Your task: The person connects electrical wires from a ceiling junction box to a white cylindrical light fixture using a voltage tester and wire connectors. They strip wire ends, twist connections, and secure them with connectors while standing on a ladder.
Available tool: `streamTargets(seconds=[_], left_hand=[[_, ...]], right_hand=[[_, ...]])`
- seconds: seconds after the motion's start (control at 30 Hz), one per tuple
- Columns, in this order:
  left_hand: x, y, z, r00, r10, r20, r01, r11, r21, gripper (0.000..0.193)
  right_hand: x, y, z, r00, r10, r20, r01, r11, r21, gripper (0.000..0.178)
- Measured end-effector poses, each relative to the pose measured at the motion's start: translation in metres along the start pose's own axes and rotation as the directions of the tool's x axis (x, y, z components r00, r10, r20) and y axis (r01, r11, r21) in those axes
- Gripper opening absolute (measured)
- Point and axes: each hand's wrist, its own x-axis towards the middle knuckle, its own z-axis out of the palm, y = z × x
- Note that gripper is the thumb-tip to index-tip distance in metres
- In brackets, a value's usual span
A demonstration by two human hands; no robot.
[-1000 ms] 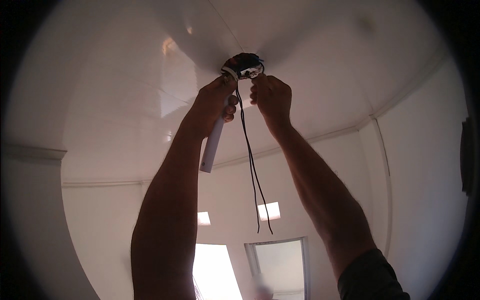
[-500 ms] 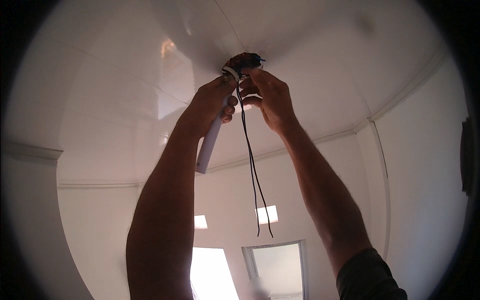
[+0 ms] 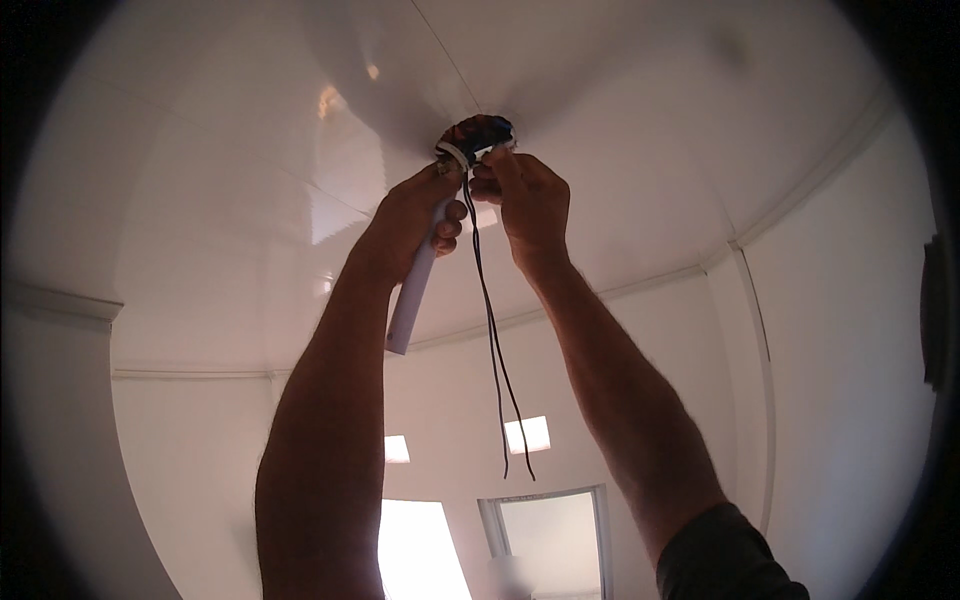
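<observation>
Both my arms reach up to a round opening (image 3: 478, 130) in the ceiling, crowded with dark, blue and reddish wires. My left hand (image 3: 405, 222) is closed around a pale plastic tube (image 3: 411, 310) that slants down out of the fist. Its fingertips are at the left edge of the opening, beside a curved white strip (image 3: 454, 152). At the opening's right edge, my right hand (image 3: 538, 208) is closed in a pinch; what lies between its fingertips is hidden. Two thin black wires (image 3: 487, 290) dangle between my hands, their lower ends loose.
A glossy white ceiling (image 3: 640, 150) spreads around the opening and meets white walls (image 3: 830, 400) along a trim strip. Below are a bright window (image 3: 424, 550), a framed opening (image 3: 550, 540) and two small bright squares. A dark object (image 3: 934, 312) stands at the far right.
The right fingers have drawn in toward the opening's edge and closed more tightly. The opening, hands and hanging wires sit slightly further left in view. The left hand keeps hold of the tube.
</observation>
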Motion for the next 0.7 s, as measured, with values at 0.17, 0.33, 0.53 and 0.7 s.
streamTargets(seconds=[0.17, 0.33, 0.53, 0.7], left_hand=[[-0.005, 0.005, 0.003, 1.000, 0.019, -0.021, -0.017, 0.996, 0.083, 0.018], [-0.002, 0.001, 0.000, 0.999, 0.031, -0.041, -0.026, 0.994, 0.108, 0.019], [-0.002, 0.001, 0.000, 0.998, 0.066, -0.010, -0.064, 0.991, 0.118, 0.023], [-0.005, 0.002, 0.002, 0.997, 0.047, -0.056, -0.040, 0.992, 0.118, 0.025]], right_hand=[[0.009, -0.004, -0.017, 0.978, 0.208, 0.014, -0.207, 0.975, -0.081, 0.030], [0.009, -0.025, -0.019, 0.974, 0.190, 0.125, -0.176, 0.977, -0.119, 0.028], [0.035, -0.040, -0.026, 0.922, 0.320, 0.220, -0.263, 0.931, -0.252, 0.037], [0.026, -0.048, -0.024, 0.882, 0.385, 0.272, -0.350, 0.921, -0.171, 0.042]])
